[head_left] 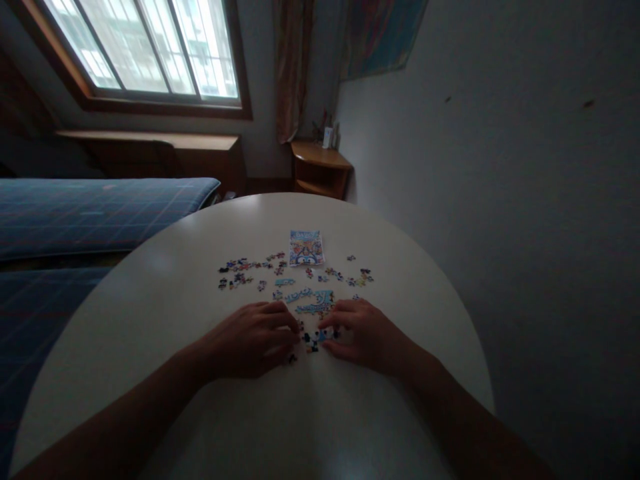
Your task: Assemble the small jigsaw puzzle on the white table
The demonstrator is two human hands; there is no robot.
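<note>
Both of my hands rest on the table over a small cluster of joined jigsaw puzzle pieces point(311, 339), dark, white and blue. My left hand point(263, 339) lies at the cluster's left side, fingers bent and apart, fingertips by its edge; I see nothing gripped in it. My right hand point(363, 337) has its thumb and fingers around the cluster's right end, on a blue piece point(326, 335). Just beyond lies a joined light-blue puzzle section point(315, 307). A loose dark piece point(291, 359) sits below my left fingertips.
Loose puzzle pieces point(240, 267) spread at the left, with more pieces point(364, 277) at the right. A colourful picture sheet point(306, 248) lies behind them on the round white table point(400, 267). A blue plaid mattress point(100, 213) stands left; a wall point(525, 233) borders the right.
</note>
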